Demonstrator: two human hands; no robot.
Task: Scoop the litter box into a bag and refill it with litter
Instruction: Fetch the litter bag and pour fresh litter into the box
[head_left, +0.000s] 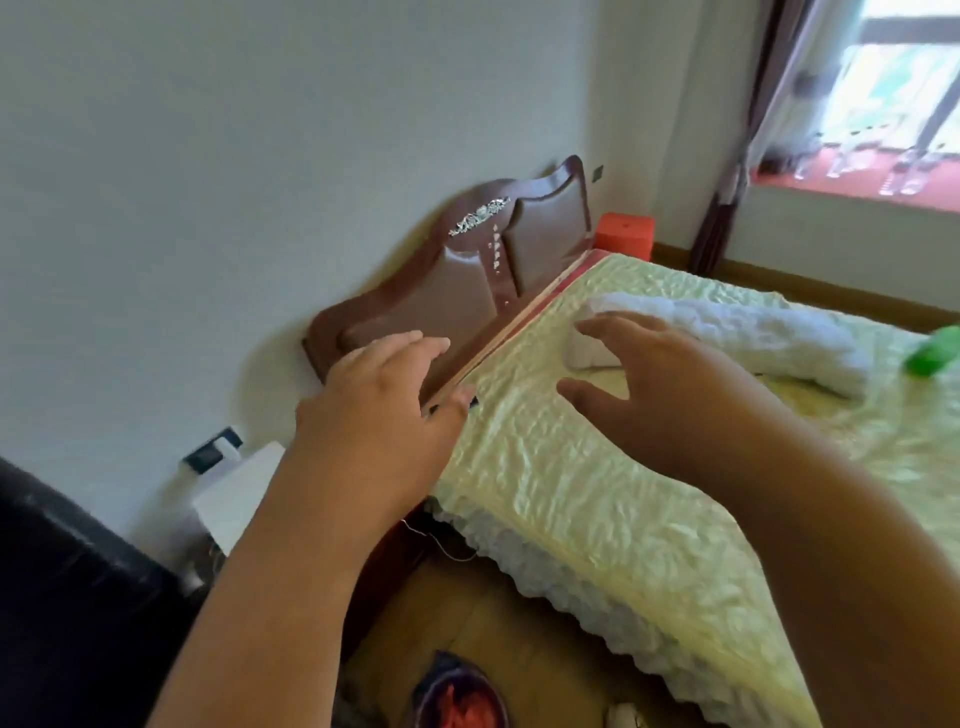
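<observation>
No litter box, bag or litter is seen — handling cannot be judged; left hand (374, 410) and right hand (660, 384) are spread wide, holding nothing.

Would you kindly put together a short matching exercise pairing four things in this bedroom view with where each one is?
Things:
1. rolled white towel
2. orange-red box
3. glossy dark red headboard
4. bright green object

Places:
A. against the white wall, at the head of the bed
B. at the right edge of the view, on the bed cover
C. on the pale yellow-green quilted bed cover, just beyond the right hand
D. in the corner past the headboard, near the curtain

Pairs: 1-C, 2-D, 3-A, 4-B
</observation>
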